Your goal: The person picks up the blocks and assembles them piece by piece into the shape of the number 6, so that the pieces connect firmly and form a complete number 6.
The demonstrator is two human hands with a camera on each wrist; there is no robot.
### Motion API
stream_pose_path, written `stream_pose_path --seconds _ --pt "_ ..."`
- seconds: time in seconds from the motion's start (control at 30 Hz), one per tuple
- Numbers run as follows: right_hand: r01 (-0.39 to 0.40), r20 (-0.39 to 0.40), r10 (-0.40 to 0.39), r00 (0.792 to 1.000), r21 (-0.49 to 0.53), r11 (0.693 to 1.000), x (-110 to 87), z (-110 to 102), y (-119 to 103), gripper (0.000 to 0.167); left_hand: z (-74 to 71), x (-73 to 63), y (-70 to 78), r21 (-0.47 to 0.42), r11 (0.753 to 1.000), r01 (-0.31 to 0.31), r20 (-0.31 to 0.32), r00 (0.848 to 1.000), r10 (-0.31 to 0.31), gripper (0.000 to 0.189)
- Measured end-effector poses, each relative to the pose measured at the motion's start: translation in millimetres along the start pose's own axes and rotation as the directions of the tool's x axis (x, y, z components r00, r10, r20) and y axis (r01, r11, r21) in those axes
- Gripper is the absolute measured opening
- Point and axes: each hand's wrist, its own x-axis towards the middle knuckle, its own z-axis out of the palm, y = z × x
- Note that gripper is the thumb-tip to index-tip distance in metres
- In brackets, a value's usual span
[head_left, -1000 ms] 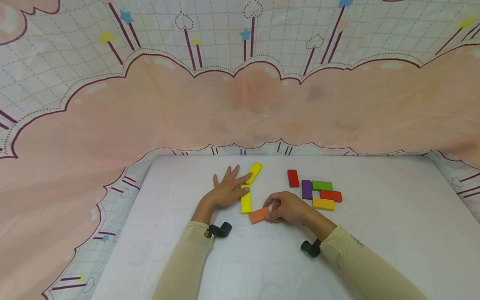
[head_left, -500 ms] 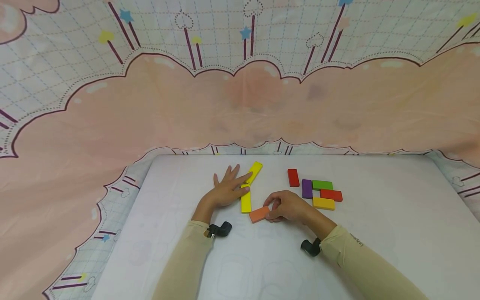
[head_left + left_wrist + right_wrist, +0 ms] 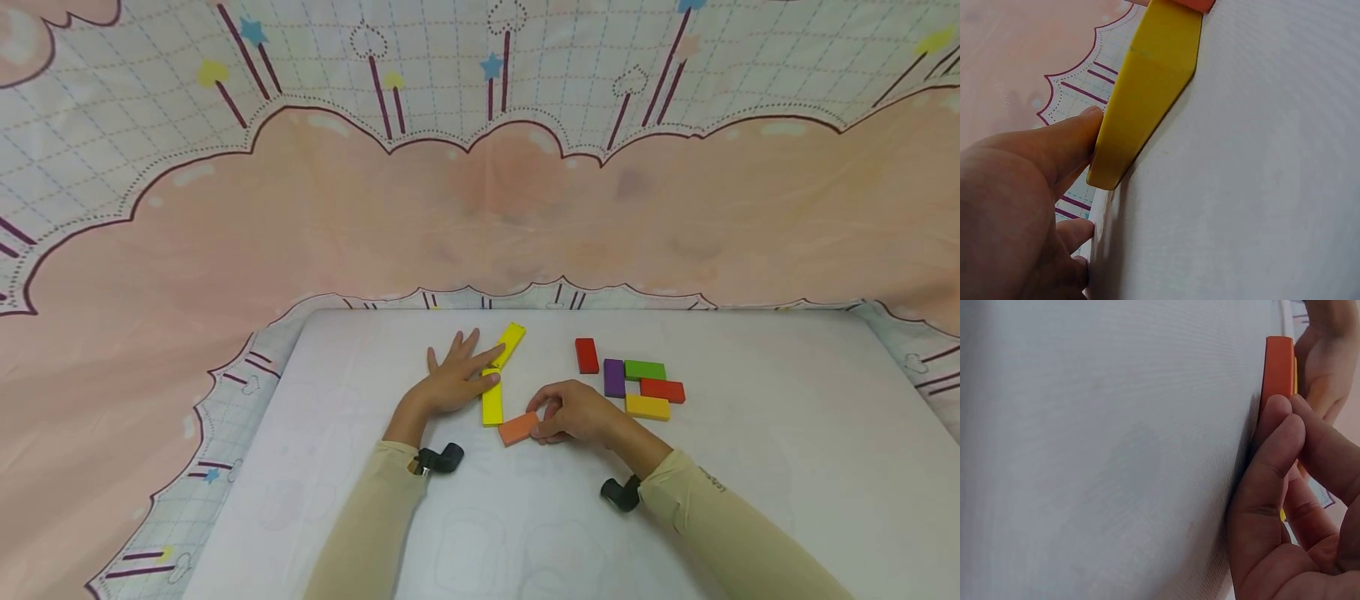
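My left hand [image 3: 450,385] lies with fingers spread on the white table. Its index fingertip touches a slanted yellow block [image 3: 512,340], and its thumb rests on a second yellow block [image 3: 491,406] just below that one. In the left wrist view the thumb meets the near end of this yellow block [image 3: 1147,81]. My right hand [image 3: 576,412] pinches the right end of an orange block [image 3: 517,429] between thumb and fingers. The orange block lies flat at an angle, its left end at the lower end of the second yellow block. In the right wrist view the fingertips cover part of the orange block [image 3: 1279,365].
Right of my right hand lie a purple block [image 3: 614,378], a green block [image 3: 645,371], a red block [image 3: 663,391] and an amber block [image 3: 647,407], grouped closely. Another red block [image 3: 587,356] lies apart, further back. A patterned cloth [image 3: 525,225] hangs behind the table [image 3: 480,533].
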Motion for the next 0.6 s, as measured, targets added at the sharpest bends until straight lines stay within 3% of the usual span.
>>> stream_pose_path --seconds 0.6 --pt "0.008 0.018 -0.008 1.000 0.018 1.000 -0.7 -1.2 0.9 0.033 -0.8 -0.8 0.9 -0.011 1.000 -0.010 -0.004 1.000 0.010 0.059"
